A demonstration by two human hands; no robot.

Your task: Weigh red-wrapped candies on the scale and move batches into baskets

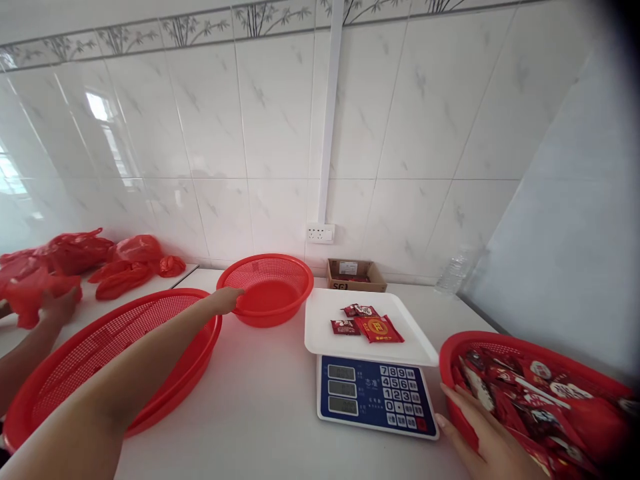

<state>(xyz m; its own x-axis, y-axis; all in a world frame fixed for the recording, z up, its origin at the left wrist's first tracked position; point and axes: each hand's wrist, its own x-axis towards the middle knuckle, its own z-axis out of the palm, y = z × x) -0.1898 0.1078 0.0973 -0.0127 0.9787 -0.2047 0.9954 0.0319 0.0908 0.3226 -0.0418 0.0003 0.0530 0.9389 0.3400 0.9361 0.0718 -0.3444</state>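
My left hand [229, 301] is stretched forward, closed on the near-left rim of a round red plastic basket [274, 313] by the wall. Its fingertips are partly hidden behind that rim. At the lower right, my right hand [483, 430] lies against the side of another red basket [450, 347], fingers extended and thumb apart. This basket is full of red-wrapped snack packets [545, 393]. Between my hands stands a digital scale [377, 397] with a white tray [320, 340]. A larger red packet [380, 329] and a few small dark-red packets [345, 327] lie on the tray.
Under my left forearm sits a large red basket [200, 353]. Another person's hand [57, 308] touches red plastic bags [75, 253] at the far left. Behind the scale are a small cardboard box [357, 285] and a clear plastic bottle [453, 272]. A socket [321, 233] is on the tiled wall.
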